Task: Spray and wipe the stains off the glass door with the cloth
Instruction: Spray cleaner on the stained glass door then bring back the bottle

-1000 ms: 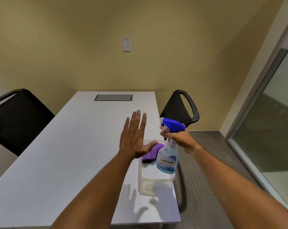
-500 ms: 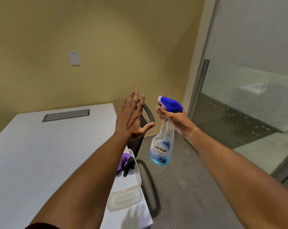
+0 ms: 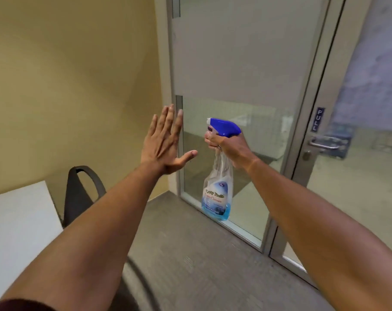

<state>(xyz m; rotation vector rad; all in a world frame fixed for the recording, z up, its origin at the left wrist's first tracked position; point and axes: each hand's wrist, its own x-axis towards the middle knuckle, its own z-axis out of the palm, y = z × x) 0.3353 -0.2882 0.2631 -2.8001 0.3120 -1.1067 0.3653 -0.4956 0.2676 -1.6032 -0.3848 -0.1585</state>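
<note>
Beyond both my hands stands one glass door [image 3: 368, 187], frosted above, clear below, with a "PULL" sign [image 3: 317, 119] over its handle [image 3: 323, 143]. My left hand [image 3: 166, 144] is spread flat, empty. My right hand [image 3: 230, 147] grips one spray bottle [image 3: 218, 194]: blue trigger head, clear body, blue liquid low; its label is unreadable.

The spray bottle [image 3: 218, 176], clear with a blue trigger head, hangs upright at centre frame. The glass door [image 3: 359, 187] fills the right edge, closed.
</note>
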